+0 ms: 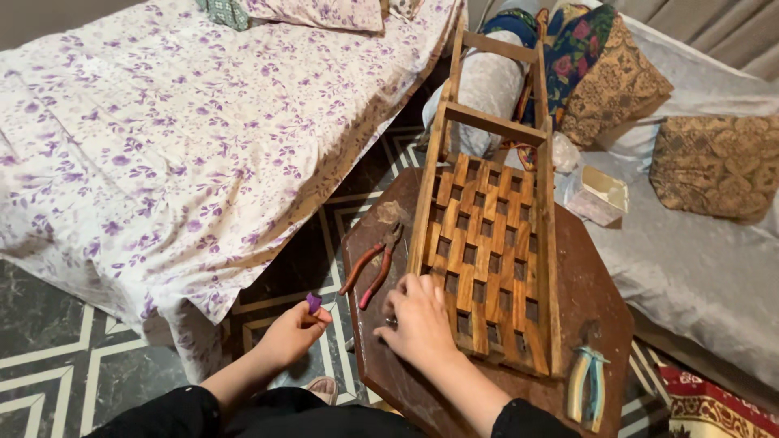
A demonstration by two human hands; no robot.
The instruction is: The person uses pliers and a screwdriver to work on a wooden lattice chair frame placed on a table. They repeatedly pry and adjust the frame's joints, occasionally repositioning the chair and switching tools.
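Beside wooden frame (487, 235): cream box (599, 195).

A dark octagonal table (592, 284) stands on patterned floor tiles (49, 357). Left of it lies a floral-sheeted bed (162, 138); right, a cushioned sofa (698, 268).

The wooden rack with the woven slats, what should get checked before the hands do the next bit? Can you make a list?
1. Brown wooden rack with woven slats lies flat on the dark octagonal wooden table: ok.
2. Right hand steadies the rack's near-left corner: ok, it rests there.
3. Left hand grips the small purple piece: ok, pinched in the fingers, held off the table.
4. Red-handled pliers within reach: ok, beside the right hand.
5. Pale blue-handled pliers safely placed: not ok, close to the table's edge.
6. Woven slats firmly fixed: cannot tell.
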